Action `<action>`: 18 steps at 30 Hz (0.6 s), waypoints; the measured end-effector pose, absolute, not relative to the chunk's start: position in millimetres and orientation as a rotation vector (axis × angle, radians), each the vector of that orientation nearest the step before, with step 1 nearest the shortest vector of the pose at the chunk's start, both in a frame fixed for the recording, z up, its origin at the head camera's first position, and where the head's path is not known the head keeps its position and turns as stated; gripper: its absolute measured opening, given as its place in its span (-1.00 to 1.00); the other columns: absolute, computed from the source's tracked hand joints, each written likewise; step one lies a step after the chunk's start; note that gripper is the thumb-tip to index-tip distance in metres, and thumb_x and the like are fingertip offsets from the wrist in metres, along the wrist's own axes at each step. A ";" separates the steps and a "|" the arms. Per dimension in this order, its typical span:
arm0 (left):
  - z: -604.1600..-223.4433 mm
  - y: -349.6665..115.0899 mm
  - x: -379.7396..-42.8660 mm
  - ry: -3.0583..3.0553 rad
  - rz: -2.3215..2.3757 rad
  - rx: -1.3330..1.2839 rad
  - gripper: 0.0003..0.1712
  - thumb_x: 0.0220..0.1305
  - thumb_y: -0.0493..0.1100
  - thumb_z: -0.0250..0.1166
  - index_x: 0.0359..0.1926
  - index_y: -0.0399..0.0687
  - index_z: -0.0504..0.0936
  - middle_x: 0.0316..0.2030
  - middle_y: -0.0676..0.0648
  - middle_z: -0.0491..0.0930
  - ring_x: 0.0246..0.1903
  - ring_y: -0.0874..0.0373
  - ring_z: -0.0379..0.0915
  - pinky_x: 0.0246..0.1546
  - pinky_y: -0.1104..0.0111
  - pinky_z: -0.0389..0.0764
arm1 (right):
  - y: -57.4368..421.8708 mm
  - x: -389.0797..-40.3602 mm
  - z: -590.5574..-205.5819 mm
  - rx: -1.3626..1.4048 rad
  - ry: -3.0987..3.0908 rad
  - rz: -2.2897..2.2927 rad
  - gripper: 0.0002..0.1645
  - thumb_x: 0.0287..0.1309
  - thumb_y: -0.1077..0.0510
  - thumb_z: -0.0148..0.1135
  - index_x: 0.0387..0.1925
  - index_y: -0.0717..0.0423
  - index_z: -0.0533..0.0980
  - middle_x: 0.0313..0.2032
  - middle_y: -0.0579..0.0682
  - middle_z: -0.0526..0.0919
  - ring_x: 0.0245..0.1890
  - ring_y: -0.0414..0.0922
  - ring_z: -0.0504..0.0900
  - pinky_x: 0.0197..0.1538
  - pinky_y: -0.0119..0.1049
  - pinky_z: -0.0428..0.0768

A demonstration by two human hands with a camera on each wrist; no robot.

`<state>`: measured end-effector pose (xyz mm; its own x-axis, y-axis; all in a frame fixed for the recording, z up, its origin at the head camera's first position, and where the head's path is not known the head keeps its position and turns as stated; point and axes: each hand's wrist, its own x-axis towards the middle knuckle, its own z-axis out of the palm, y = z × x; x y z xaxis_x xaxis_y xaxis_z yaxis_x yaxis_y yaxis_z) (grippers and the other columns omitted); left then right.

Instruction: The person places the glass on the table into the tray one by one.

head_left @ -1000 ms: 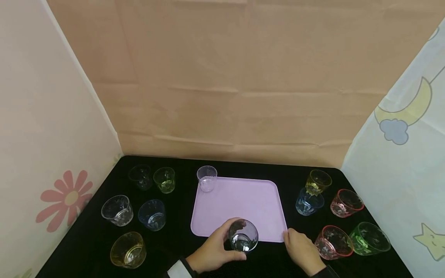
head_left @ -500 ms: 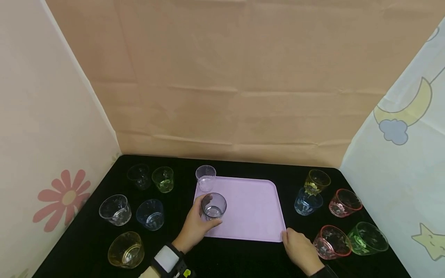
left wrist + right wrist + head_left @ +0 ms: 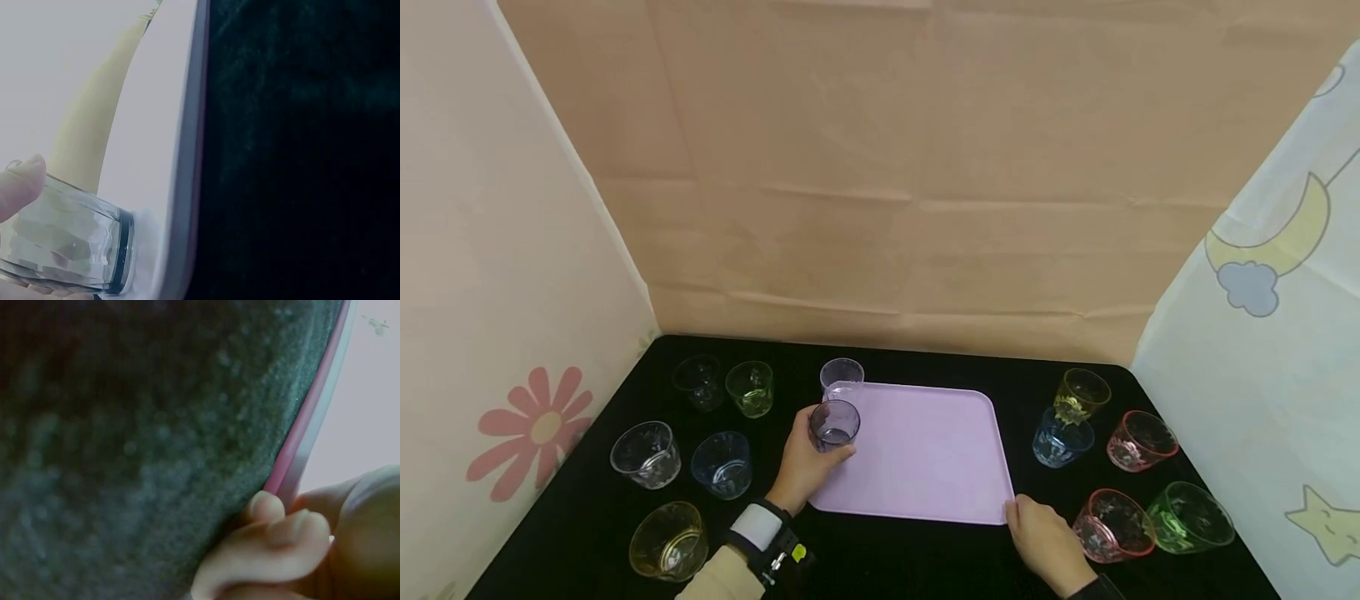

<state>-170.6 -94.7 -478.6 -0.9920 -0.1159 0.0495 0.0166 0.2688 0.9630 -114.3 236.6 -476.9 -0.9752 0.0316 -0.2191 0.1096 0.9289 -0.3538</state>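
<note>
My left hand (image 3: 805, 458) grips a clear, greyish glass (image 3: 835, 423), thumb on one side and fingers on the other. In the left wrist view the glass (image 3: 69, 237) has its base at the tray's surface, near the rim; whether it bears on it I cannot tell. Just behind it, another clear glass (image 3: 842, 375) stands at the far left corner of the pink tray (image 3: 932, 450). At the tray's front right corner my right hand (image 3: 1045, 542) holds the edge. The right wrist view shows curled fingers (image 3: 269, 550) against the tray's pink rim (image 3: 300, 431).
On the left of the black table (image 3: 880, 558) stand several glasses, among them a blue one (image 3: 722, 467) and an amber one (image 3: 668, 542). At the right are several more, including a red-rimmed glass (image 3: 1112, 525) close to my right hand and a green one (image 3: 1189, 517).
My left hand has carried the greyish glass from the tray's front edge leftward and away, to the tray's left side. My right hand has stayed at the tray's corner.
</note>
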 end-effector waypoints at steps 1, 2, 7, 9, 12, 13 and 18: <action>-479.7 -95.3 -171.7 -2.410 -1.840 0.104 -0.08 0.06 -0.32 0.55 0.36 -0.29 0.23 0.30 -0.37 0.39 0.34 -0.29 0.31 0.35 -0.12 0.32 | 236.3 -114.4 -476.7 0.104 2.879 -0.547 -0.67 0.47 0.12 0.01 -0.45 0.15 0.48 -0.62 -0.04 0.35 -0.63 -0.12 0.34 -0.54 -0.24 0.31; -480.7 -95.9 -172.5 -2.411 -1.839 0.107 -0.08 0.06 -0.32 0.55 0.37 -0.29 0.23 0.31 -0.36 0.39 0.34 -0.29 0.31 0.35 -0.12 0.32 | 236.1 -114.6 -476.5 0.102 2.880 -0.549 -0.67 0.47 0.12 0.01 -0.45 0.15 0.48 -0.62 -0.04 0.35 -0.63 -0.12 0.34 -0.54 -0.24 0.31; -481.9 -97.2 -174.3 -2.415 -1.848 0.108 -0.07 0.08 -0.32 0.55 0.38 -0.27 0.21 0.33 -0.36 0.37 0.35 -0.31 0.29 0.34 -0.15 0.32 | 235.2 -114.8 -475.6 0.104 2.872 -0.556 -0.67 0.47 0.13 0.01 -0.45 0.15 0.48 -0.62 -0.04 0.35 -0.64 -0.13 0.34 -0.54 -0.25 0.30; -482.3 -97.1 -175.1 -2.417 -1.845 0.106 -0.07 0.08 -0.31 0.55 0.38 -0.27 0.22 0.33 -0.36 0.37 0.35 -0.30 0.30 0.34 -0.15 0.33 | 235.1 -114.7 -475.3 0.107 2.868 -0.557 -0.67 0.47 0.13 0.02 -0.45 0.16 0.48 -0.62 -0.04 0.35 -0.64 -0.13 0.34 -0.54 -0.26 0.30; -483.2 -96.8 -176.8 -2.415 -1.842 0.099 -0.08 0.07 -0.32 0.55 0.38 -0.26 0.22 0.32 -0.35 0.38 0.34 -0.30 0.31 0.33 -0.15 0.34 | 235.1 -114.5 -474.9 0.109 2.866 -0.556 -0.67 0.47 0.13 0.02 -0.44 0.16 0.49 -0.62 -0.04 0.34 -0.64 -0.13 0.34 -0.54 -0.26 0.30; -483.1 -96.6 -177.4 -2.415 -1.839 0.096 -0.08 0.07 -0.31 0.55 0.37 -0.26 0.22 0.32 -0.35 0.39 0.34 -0.30 0.31 0.32 -0.15 0.34 | 235.2 -114.4 -474.8 0.109 2.867 -0.554 -0.67 0.47 0.13 0.02 -0.45 0.16 0.49 -0.62 -0.04 0.34 -0.64 -0.13 0.34 -0.55 -0.26 0.30; -482.6 -95.9 -179.8 -2.422 -1.826 0.099 -0.07 0.06 -0.30 0.56 0.38 -0.27 0.22 0.32 -0.36 0.39 0.34 -0.30 0.31 0.33 -0.16 0.32 | 235.5 -114.3 -473.7 0.114 2.864 -0.550 -0.67 0.47 0.13 0.02 -0.45 0.16 0.49 -0.62 -0.04 0.35 -0.64 -0.13 0.34 -0.54 -0.25 0.30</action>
<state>-179.8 -95.9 -482.6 -0.9921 -0.1164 0.0462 0.0124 0.2758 0.9611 -114.3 235.5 -473.7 -0.9723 0.0340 -0.2311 0.1173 0.9268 -0.3568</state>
